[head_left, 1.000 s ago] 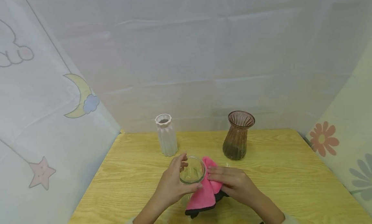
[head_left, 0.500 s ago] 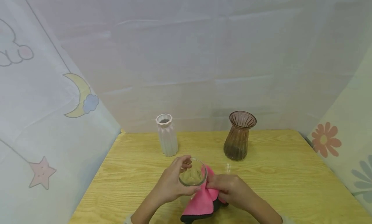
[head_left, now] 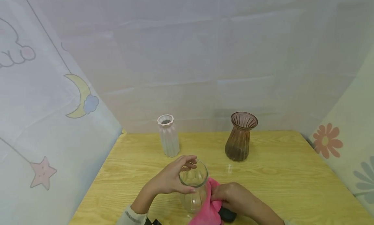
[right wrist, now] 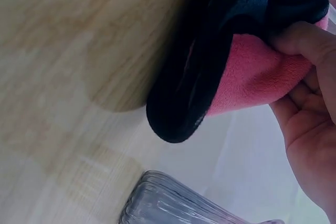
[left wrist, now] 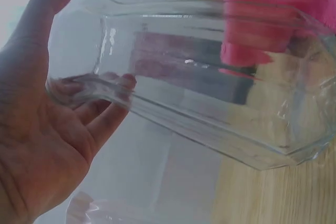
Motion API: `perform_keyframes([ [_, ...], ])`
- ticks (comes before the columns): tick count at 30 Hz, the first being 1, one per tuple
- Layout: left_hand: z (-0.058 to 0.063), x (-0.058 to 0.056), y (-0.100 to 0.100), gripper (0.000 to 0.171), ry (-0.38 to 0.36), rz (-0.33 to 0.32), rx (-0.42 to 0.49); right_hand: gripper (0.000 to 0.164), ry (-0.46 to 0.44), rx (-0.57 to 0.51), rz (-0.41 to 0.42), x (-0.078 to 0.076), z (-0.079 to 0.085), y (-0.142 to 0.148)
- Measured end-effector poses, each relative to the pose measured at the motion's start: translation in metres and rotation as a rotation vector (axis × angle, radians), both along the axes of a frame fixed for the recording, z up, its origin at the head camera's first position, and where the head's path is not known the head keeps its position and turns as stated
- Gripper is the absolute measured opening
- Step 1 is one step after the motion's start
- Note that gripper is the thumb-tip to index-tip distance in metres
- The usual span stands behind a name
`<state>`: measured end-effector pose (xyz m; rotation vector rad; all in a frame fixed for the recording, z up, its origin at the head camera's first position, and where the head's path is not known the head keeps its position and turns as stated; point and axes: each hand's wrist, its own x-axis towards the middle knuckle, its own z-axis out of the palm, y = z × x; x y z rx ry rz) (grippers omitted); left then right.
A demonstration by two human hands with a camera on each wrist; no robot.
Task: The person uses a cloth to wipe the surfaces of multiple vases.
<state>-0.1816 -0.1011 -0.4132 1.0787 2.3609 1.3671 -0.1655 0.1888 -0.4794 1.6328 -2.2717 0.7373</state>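
A clear glass vase (head_left: 190, 201) with faceted sides stands upright near the front of the table. My left hand (head_left: 168, 179) grips it by the neck, thumb on the near side and fingers round the far side; the left wrist view shows the palm beside the neck. In my right hand (head_left: 235, 197) is a bunched pink cloth (head_left: 206, 214) with a black edge and dark underside, pinched between thumb and fingers in the right wrist view (right wrist: 257, 72). The cloth lies against the vase's right side, and its lower end runs out of the head view.
A white fluted vase (head_left: 169, 140) stands at the back left of the wooden table (head_left: 292, 179). Further right is a brown ribbed glass vase (head_left: 238, 142) with a flared rim. A pale sheet (head_left: 187, 62) hangs behind the table, with printed sheets at both sides.
My right hand has slid down the vase's right side with the cloth, its fingers going from extended to curled. The left forearm has swung outward while that hand stays at the neck.
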Motion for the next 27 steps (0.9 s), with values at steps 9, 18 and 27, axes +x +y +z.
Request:
perform_keyframes([
  [9, 0.003, 0.017, 0.002, 0.105, 0.125, 0.205, -0.035, 0.02, 0.043, -0.231, -0.056, 0.001, 0.025, 0.008],
  [18, -0.002, 0.041, 0.021, 0.105, 0.154, 0.419, -0.052, 0.026, 0.137, -0.433, -0.068, -0.005, 0.036, -0.001],
  [27, -0.006, 0.043, 0.028, 0.092, 0.193, 0.433, -0.018, 0.05, 0.031, -0.423, -0.08, 0.0, 0.027, -0.011],
])
